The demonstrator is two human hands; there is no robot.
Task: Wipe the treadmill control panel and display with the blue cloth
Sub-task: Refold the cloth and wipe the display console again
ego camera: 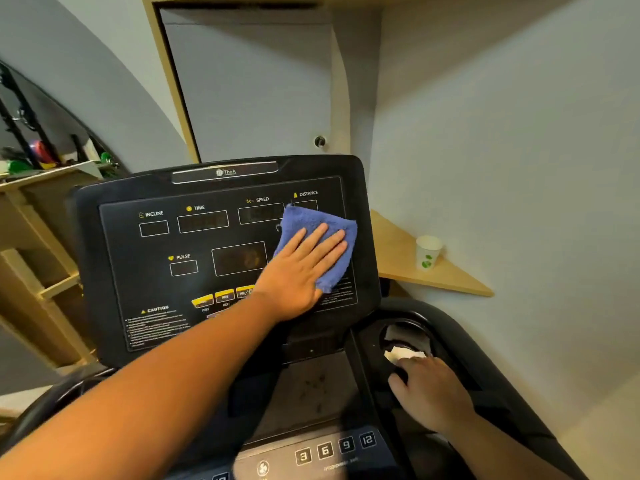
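Under the flat left hand (pixel 298 268), a folded, nubby blue cloth (pixel 318 230).

We are seeing a light wooden corner shelf (pixel 408 265) sitting against the wall to the right of the treadmill console, carrying a white paper cup (pixel 428 252) with green marks, standing upright. At far left, a wooden counter (pixel 41 178) is holding a jumble of green, red and yellow items, too blurred to name.
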